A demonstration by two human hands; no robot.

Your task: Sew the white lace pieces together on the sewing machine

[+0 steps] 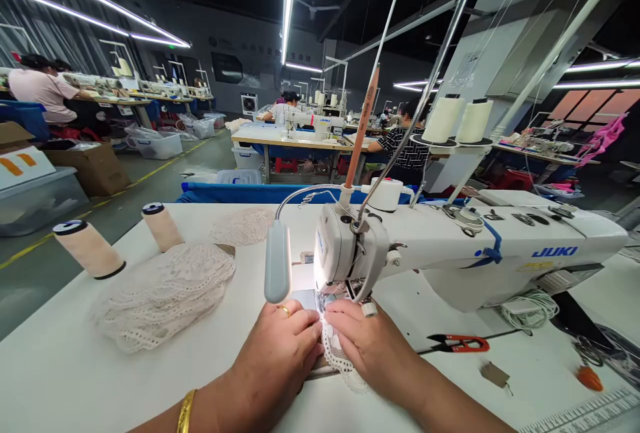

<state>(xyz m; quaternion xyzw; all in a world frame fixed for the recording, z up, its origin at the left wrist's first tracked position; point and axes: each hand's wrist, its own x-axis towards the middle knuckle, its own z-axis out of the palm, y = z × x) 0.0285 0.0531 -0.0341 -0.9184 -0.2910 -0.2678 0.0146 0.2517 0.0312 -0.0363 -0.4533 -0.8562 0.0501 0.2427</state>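
A white sewing table [60, 360] fills much of the lower view, and on it stands a white JUKI sewing machine [430, 233]. To the left lies a heap of pale eyelet lace [165, 300]. The left hand [275, 350] and the right hand [375, 346] are close together before the machine head, their fingers touching a scalloped lace trim [331, 346], which comes out between them; I cannot tell whether they pinch it or only press it. Just beyond the left hand hangs a grey lamp [278, 263]. Orange-handled thread snips [465, 344] lie to the right of the right hand
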